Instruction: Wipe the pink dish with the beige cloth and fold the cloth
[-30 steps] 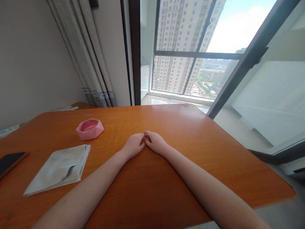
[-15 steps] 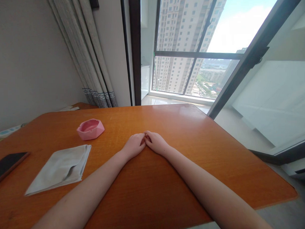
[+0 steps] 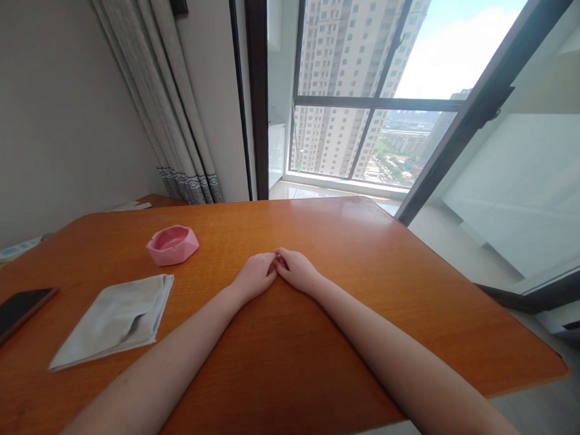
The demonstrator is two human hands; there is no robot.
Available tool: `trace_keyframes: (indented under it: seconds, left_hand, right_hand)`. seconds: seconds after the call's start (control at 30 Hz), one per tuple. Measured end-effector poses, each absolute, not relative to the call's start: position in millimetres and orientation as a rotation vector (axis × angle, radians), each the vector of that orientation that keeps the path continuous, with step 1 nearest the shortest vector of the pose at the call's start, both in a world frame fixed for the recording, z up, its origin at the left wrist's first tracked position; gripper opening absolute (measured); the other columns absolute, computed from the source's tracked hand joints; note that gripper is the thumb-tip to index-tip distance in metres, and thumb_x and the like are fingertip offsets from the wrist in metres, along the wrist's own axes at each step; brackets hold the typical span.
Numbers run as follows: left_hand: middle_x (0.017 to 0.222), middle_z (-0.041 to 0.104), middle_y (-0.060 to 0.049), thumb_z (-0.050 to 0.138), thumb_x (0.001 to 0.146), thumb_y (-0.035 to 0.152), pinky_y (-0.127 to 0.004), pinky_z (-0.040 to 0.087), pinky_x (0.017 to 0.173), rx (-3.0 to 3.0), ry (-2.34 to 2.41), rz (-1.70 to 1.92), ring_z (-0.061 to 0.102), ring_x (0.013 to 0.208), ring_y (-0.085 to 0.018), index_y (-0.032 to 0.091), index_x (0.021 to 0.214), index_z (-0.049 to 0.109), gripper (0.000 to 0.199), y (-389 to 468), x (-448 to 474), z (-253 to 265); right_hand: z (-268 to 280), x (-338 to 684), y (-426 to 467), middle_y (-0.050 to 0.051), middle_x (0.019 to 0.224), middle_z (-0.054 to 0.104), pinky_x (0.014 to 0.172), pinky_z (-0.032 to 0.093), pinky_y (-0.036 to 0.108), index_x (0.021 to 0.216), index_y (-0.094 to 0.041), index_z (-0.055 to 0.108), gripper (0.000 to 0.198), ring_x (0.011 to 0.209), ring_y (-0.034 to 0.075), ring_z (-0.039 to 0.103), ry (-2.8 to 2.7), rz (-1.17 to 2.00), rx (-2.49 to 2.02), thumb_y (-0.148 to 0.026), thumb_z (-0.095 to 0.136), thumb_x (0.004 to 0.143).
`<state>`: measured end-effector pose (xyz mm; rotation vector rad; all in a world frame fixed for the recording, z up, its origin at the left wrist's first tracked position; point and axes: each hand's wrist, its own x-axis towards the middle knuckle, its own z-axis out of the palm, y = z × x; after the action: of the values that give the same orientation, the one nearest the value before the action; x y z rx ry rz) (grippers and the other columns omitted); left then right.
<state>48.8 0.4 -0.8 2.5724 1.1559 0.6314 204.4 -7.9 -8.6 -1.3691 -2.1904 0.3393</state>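
My left hand (image 3: 256,276) and my right hand (image 3: 297,270) rest together on the brown wooden table (image 3: 276,370), their fingertips meeting. Both are closed, with the fingers curled inward and partly hidden under the backs of the hands. No object shows in either of them. To the left of my left hand stands a pink faceted ashtray (image 3: 173,247) with notches in its rim. Nearer to me, beside my left forearm, lies a folded pale grey cloth (image 3: 113,319), flat on the tabletop.
A dark phone (image 3: 17,312) lies at the table's left edge. Beyond the far left corner, a white power strip (image 3: 18,250) is partly visible. A grey curtain (image 3: 157,95) hangs behind the table, and a dark-framed glass door (image 3: 458,116) slants along the right side.
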Motion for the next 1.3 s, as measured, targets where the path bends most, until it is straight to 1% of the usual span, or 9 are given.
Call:
trace_keyframes:
  seconds: [0.17,0.3,0.43,0.57,0.7,0.83,0.93,1.03,1.3]
  left_hand:
    - [0.080,0.061,-0.005,0.041,0.084,0.022,-0.030,0.044,0.070,2.587,1.160,0.590,0.057,0.076,-0.019,0.018,0.085,0.058,0.018,-2,38,8]
    - [0.106,0.060,-0.009,0.040,0.087,0.026,-0.035,0.043,0.089,2.605,1.361,0.777,0.056,0.098,-0.021,0.017,0.111,0.055,0.030,-7,7,25]
    - [0.128,0.049,-0.014,0.042,0.087,0.033,-0.052,0.025,0.106,2.603,1.909,1.047,0.042,0.122,-0.030,0.016,0.123,0.047,0.040,-8,-35,48]
    - [0.148,0.025,-0.020,0.048,0.084,0.046,-0.071,0.009,0.101,2.327,2.382,1.176,0.022,0.134,-0.043,0.016,0.138,0.028,0.065,-1,-72,54]
    - [0.142,0.033,-0.025,0.043,0.083,0.055,-0.074,0.022,0.094,2.149,2.457,0.760,0.028,0.129,-0.047,0.011,0.130,0.041,0.064,11,-95,36]
    - [0.129,0.048,-0.024,0.043,0.082,0.049,-0.059,0.034,0.096,2.240,2.427,0.575,0.033,0.126,-0.043,0.008,0.112,0.055,0.053,22,-107,22]
    - [0.109,0.061,-0.021,0.046,0.081,0.042,-0.046,0.035,0.101,2.389,2.356,0.573,0.047,0.114,-0.035,0.006,0.098,0.060,0.042,31,-115,18]
    - [0.094,0.064,-0.017,0.047,0.081,0.041,-0.043,0.035,0.099,2.434,2.329,0.626,0.054,0.098,-0.031,0.011,0.084,0.060,0.033,36,-119,16]
    - [0.094,0.056,-0.012,0.050,0.082,0.035,-0.044,0.040,0.095,2.633,1.807,1.013,0.051,0.096,-0.028,0.015,0.086,0.052,0.020,12,-39,19]
  right_hand:
    - [-7,205,-8,0.003,0.081,0.066,0.070,0.040,0.024,0.095,-0.019,0.061,0.019,0.075,0.016,0.060,-2.197,0.349,-1.359,-0.014,0.047,0.083]
    - [-8,207,-8,0.004,0.084,0.068,0.076,0.042,0.025,0.095,-0.019,0.064,0.023,0.080,0.016,0.061,-2.203,0.358,-1.313,-0.013,0.046,0.083]
    - [-7,207,-8,0.004,0.085,0.068,0.078,0.043,0.026,0.093,-0.019,0.066,0.023,0.082,0.016,0.061,-2.217,0.333,-1.313,-0.013,0.047,0.082]
    - [-5,206,-10,0.004,0.081,0.067,0.076,0.043,0.026,0.094,-0.018,0.066,0.023,0.080,0.016,0.061,-2.231,0.338,-1.311,-0.013,0.047,0.082]
    - [-3,206,-10,0.004,0.080,0.067,0.076,0.043,0.026,0.094,-0.018,0.066,0.023,0.079,0.016,0.060,-2.237,0.335,-1.304,-0.013,0.047,0.082]
    - [-4,207,-10,0.004,0.082,0.067,0.077,0.043,0.026,0.094,-0.018,0.066,0.023,0.080,0.016,0.060,-2.236,0.338,-1.311,-0.013,0.046,0.082]
    - [-4,208,-11,0.004,0.082,0.067,0.076,0.043,0.026,0.094,-0.018,0.066,0.024,0.080,0.016,0.060,-2.239,0.338,-1.305,-0.013,0.046,0.083]
    - [-5,208,-10,0.004,0.081,0.066,0.076,0.042,0.026,0.095,-0.018,0.066,0.024,0.079,0.016,0.060,-2.239,0.337,-1.313,-0.013,0.046,0.083]
    - [-3,205,-12,0.001,0.073,0.063,0.072,0.040,0.025,0.107,-0.017,0.061,0.029,0.071,0.015,0.056,-2.206,0.357,-1.367,-0.013,0.047,0.082]
